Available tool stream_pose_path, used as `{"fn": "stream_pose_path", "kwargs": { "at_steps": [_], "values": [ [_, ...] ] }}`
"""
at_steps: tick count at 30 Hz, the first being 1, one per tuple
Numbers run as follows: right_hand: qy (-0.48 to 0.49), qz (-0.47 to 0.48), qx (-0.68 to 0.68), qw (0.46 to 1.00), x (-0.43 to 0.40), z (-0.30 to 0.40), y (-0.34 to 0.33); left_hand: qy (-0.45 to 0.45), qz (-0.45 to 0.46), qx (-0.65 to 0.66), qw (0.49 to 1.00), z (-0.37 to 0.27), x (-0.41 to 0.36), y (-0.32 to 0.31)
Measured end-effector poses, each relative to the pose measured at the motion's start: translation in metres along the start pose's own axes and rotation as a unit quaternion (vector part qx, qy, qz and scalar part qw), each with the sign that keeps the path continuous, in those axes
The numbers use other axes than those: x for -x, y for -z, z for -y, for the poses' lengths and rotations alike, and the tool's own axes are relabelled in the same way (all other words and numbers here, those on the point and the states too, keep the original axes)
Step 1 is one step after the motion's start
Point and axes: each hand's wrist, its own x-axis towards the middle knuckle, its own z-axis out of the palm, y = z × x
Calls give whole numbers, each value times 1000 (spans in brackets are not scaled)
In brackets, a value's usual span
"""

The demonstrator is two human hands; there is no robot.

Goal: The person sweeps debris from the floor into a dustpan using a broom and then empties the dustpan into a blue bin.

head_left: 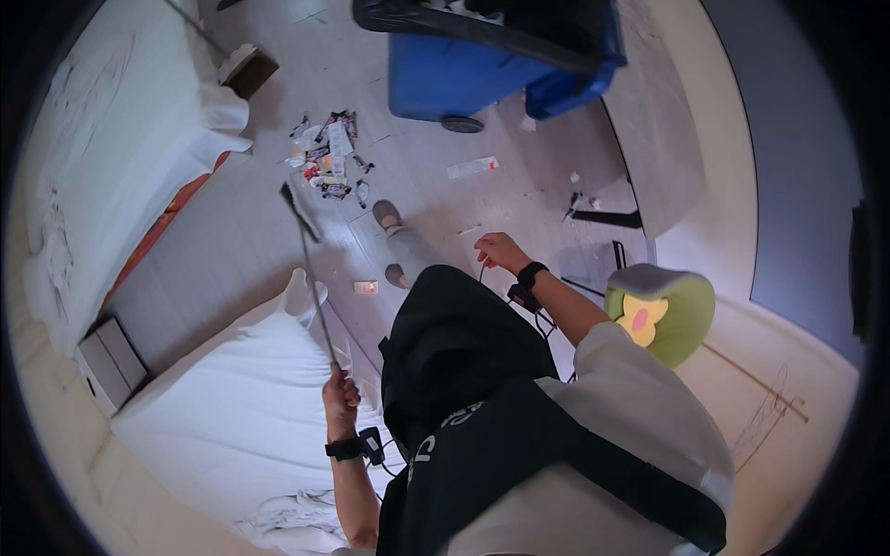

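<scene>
My left hand (341, 395) is closed around the handle of a long broom (318, 299), whose dark bristle head rests at the floor beside a bed. Beyond the broom head lies a pile of litter (330, 156), with wrappers and paper pieces. My right hand (499, 251) is held out over the floor with its fingers curled; a thin dark cable hangs just below it, and whether the fingers touch it I cannot tell. Both wrists wear black straps with small devices. A long-handled dustpan (252, 72) stands at the upper left by the other bed.
A blue wheeled bin (445, 76) with a black liner stands at the top. Beds with white covers (139, 132) flank the left side. A flat package (473, 167), a small box (366, 287) and scraps lie on the floor. A green cushioned seat (667, 313) is at my right.
</scene>
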Motion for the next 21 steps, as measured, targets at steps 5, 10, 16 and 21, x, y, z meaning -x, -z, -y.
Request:
{"fn": "stream_pose_path", "kwargs": {
  "at_steps": [5,10,16,21],
  "values": [
    [11,-24,-12,1000,13,-50,17,-33,-88,-141,986,-49,-61,25],
    [-8,-51,-59,997,31,-82,34,-16,-43,-157,986,-88,-83,6],
    [-73,-134,-140,978,41,-88,53,-55,-109,-244,962,-133,-70,-23],
    [-1,-101,-105,989,16,7,43,-96,-122,-332,930,-205,-100,-67]
  ]
}}
